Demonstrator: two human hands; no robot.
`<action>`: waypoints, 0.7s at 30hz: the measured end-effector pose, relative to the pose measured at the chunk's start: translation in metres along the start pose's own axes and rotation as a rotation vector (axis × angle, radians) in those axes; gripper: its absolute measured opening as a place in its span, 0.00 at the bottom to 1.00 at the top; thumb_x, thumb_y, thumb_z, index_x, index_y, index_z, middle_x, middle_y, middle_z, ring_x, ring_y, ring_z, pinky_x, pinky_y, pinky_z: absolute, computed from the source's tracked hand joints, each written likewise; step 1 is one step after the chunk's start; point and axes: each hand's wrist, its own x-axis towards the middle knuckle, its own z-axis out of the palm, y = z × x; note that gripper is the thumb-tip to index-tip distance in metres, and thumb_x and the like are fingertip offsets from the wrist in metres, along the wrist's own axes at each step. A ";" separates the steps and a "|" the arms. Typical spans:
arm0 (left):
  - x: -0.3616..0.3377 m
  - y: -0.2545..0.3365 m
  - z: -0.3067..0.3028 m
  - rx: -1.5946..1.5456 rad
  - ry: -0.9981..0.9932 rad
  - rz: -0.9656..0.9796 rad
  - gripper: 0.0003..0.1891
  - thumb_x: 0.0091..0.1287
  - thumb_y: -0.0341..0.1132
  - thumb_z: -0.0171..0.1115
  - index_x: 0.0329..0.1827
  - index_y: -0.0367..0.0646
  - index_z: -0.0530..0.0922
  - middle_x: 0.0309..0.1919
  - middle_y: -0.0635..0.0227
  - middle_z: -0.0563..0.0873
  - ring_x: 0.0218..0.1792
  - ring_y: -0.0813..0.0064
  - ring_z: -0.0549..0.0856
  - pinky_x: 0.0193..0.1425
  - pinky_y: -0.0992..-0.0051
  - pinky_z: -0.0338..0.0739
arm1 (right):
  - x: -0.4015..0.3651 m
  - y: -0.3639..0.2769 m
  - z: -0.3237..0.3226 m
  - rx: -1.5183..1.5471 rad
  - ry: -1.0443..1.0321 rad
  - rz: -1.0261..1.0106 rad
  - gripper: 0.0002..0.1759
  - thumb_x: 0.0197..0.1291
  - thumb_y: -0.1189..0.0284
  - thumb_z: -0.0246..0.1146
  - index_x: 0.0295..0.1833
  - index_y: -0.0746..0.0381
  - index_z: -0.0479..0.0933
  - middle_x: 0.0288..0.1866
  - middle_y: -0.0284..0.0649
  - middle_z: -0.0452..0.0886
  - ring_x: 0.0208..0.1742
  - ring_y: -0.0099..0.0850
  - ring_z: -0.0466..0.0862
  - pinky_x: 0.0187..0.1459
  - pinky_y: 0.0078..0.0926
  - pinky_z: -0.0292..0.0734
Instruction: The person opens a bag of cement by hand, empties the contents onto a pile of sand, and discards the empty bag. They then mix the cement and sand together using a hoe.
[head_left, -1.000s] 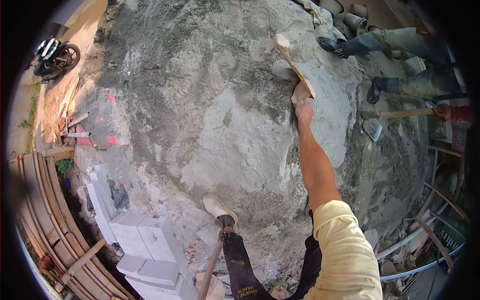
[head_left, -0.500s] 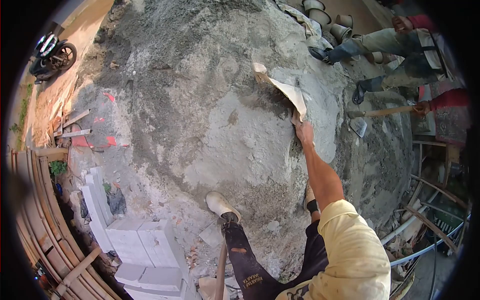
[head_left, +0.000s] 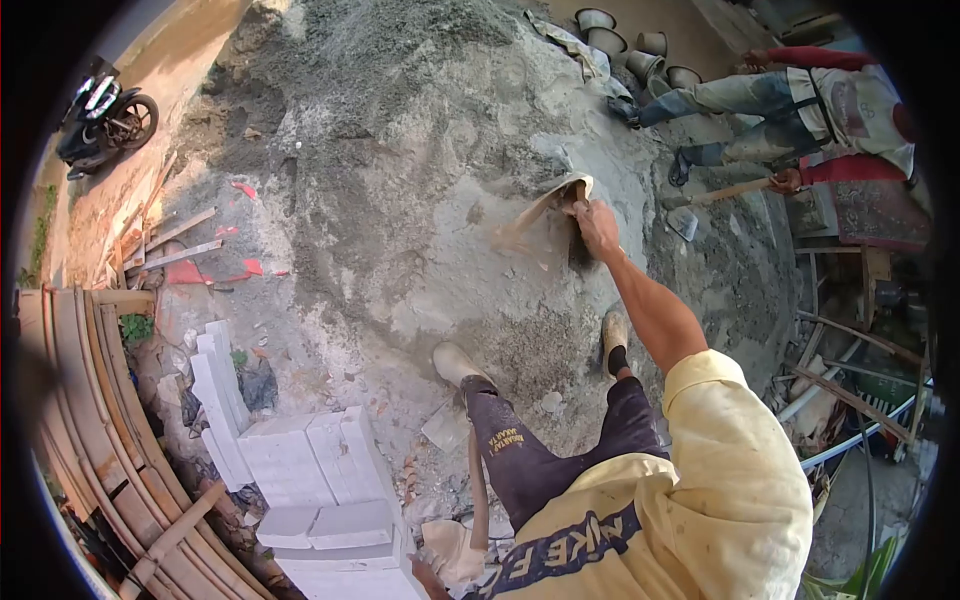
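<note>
My right hand [head_left: 597,228] is closed on the edge of a paper sack [head_left: 545,200], holding it low over the pile. The sack is folded and tilted, and its left part is smeared by motion. Pale grey powder [head_left: 440,270] covers the ground beneath and around it. At the bottom edge, a bit of what looks like my left hand [head_left: 428,578] shows beside the white blocks; its fingers cannot be made out. A wooden tool handle [head_left: 478,490] stands near my left leg, its lower end by a flat grey piece [head_left: 445,428].
A co-worker [head_left: 770,110] at the right grips a long-handled tool with a flat blade [head_left: 683,222]. Buckets [head_left: 645,62] lie beyond. White blocks [head_left: 330,460] are stacked at my left, near curved planks [head_left: 110,430]. A motorbike [head_left: 108,120] stands far left.
My right hand has drawn the sack slightly left and up; the sack has folded over and swung leftward. My view has shifted, bringing more of my shirt into sight.
</note>
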 end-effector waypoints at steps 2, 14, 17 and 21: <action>-0.026 0.033 0.016 -0.009 0.028 0.043 0.37 0.65 0.63 0.41 0.66 0.40 0.60 0.50 0.49 0.77 0.43 0.61 0.79 0.41 0.63 0.77 | -0.015 -0.018 -0.040 0.182 0.013 0.047 0.26 0.53 0.55 0.53 0.34 0.71 0.77 0.35 0.62 0.78 0.41 0.54 0.79 0.42 0.46 0.72; -0.086 0.113 0.147 -0.324 -0.707 0.219 0.47 0.59 0.68 0.46 0.71 0.42 0.47 0.67 0.50 0.56 0.67 0.56 0.58 0.65 0.54 0.59 | -0.084 -0.002 -0.255 0.290 0.252 -0.088 0.22 0.50 0.59 0.51 0.32 0.70 0.79 0.32 0.62 0.77 0.37 0.57 0.79 0.41 0.48 0.72; -0.105 0.132 0.154 -0.122 -0.727 0.298 0.45 0.57 0.63 0.55 0.70 0.43 0.52 0.66 0.52 0.59 0.66 0.58 0.60 0.62 0.55 0.63 | -0.131 0.053 -0.270 0.375 0.202 -0.176 0.22 0.52 0.60 0.52 0.34 0.70 0.78 0.31 0.62 0.77 0.36 0.57 0.78 0.41 0.49 0.71; -0.139 0.128 0.162 0.312 -0.550 0.288 0.29 0.58 0.48 0.60 0.58 0.38 0.68 0.53 0.57 0.72 0.50 0.62 0.75 0.44 0.61 0.79 | -0.198 0.159 -0.261 0.239 0.261 -0.148 0.23 0.58 0.54 0.53 0.34 0.66 0.79 0.29 0.57 0.78 0.35 0.55 0.78 0.43 0.52 0.65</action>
